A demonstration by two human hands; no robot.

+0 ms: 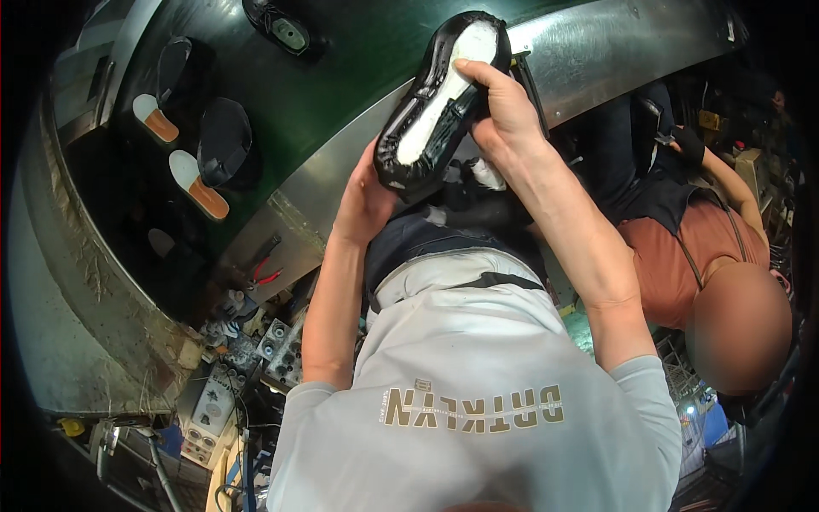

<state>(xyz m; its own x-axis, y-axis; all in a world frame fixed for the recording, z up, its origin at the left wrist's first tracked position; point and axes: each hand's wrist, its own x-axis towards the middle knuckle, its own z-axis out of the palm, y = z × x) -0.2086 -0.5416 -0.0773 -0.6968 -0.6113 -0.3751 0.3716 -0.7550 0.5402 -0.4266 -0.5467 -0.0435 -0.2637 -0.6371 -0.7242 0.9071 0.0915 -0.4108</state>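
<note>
Between my two hands is a black shoe upper on a last [435, 101], its underside turned up toward me. A white insole shows along the middle, with gathered black material folded over its edges. My right hand [505, 107] grips it from the right, the thumb pressed on the wider white part. My left hand [365, 198] is wrapped around the lower left end, its fingers mostly hidden beneath. The shoe is held up in front of the metal edge of the green work surface.
On the green conveyor-like surface [316, 102] lie black shoe uppers [225, 141], white-and-tan insoles [198, 184] and another black shoe [286, 32]. Red-handled pliers [267, 275] rest on the metal ledge [627, 43]. At right, a co-worker in a rust-coloured shirt [682, 247] works close by. Control boxes [212, 410] stand lower left.
</note>
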